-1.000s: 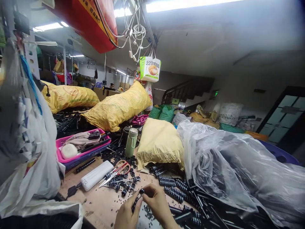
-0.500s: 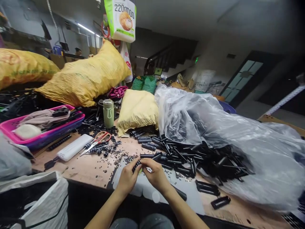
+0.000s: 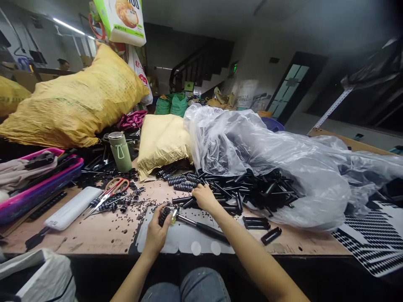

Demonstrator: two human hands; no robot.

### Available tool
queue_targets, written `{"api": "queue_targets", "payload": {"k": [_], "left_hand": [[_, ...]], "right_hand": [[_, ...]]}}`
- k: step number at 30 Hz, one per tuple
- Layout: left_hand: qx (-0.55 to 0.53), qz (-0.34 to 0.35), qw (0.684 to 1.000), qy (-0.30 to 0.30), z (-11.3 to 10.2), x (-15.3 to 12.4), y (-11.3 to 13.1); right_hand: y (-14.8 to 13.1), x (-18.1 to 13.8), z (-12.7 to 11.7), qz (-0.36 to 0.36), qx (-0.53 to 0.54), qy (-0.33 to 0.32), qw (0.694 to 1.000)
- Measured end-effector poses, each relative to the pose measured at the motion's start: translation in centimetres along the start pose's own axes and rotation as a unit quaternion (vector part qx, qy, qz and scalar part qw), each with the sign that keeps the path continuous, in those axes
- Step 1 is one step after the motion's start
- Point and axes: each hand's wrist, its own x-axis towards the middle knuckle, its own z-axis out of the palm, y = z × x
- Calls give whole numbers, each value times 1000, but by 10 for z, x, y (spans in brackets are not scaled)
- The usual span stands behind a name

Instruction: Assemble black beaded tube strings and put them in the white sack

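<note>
My left hand (image 3: 157, 231) is closed around a short black cylinder with rows of pale dots (image 3: 163, 215), held upright over the grey mat (image 3: 170, 242). Beside it lies a hammer (image 3: 201, 226) with a yellow-green tip and a black handle. Farther forward, my right hand (image 3: 204, 197) reaches to the near edge of a pile of black plastic parts (image 3: 267, 191). Its fingers are bent together, and whatever they grip is hidden. Just past it are several dotted black cylinders (image 3: 185, 186).
Scissors (image 3: 108, 193), a white oblong case (image 3: 73, 208) and a green flask (image 3: 120, 152) stand or lie on the left, near a pink basket (image 3: 71, 170). Clear plastic sheeting (image 3: 302, 167) covers the right side. A cream sack (image 3: 165, 140) lies behind. Tiny black bits litter the table.
My hands were together over the mat; the right has moved forward to the black parts, while the left keeps the dotted cylinder. The view has swung right.
</note>
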Motion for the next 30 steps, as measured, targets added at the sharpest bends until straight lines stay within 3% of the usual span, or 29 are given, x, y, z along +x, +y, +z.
{"api": "queue_targets", "payload": {"k": [3, 9, 12, 14, 16, 18, 20, 25, 30], "left_hand": [[-10, -24, 1000, 11, -10, 6, 11], [-17, 3, 1000, 19, -18, 14, 43], [-147, -96, 984, 17, -10, 16, 54], [-224, -162, 961, 1, -4, 15, 57], [-263, -211, 941, -11, -1, 13, 58], [-271, -237, 933, -28, -1, 10, 59], [-271, -240, 931, -50, -3, 9, 59], [-372, -208, 902, -65, -10, 9, 53], [-390, -210, 895, -49, -6, 6, 51]], "right_hand": [[-4, -3, -4, -11, 22, -6, 1000], [-29, -23, -26, -48, 156, -49, 985], [-51, -36, -21, -10, 347, -92, 933], [-64, -44, -16, 26, 419, -88, 903], [-73, -50, -16, 10, 368, -37, 929], [-76, -52, -19, -56, 264, 9, 963], [-77, -52, -23, -118, 188, 9, 975], [-82, -51, -22, -166, 219, 9, 962], [-94, -55, -8, -184, 261, 33, 947]]}}
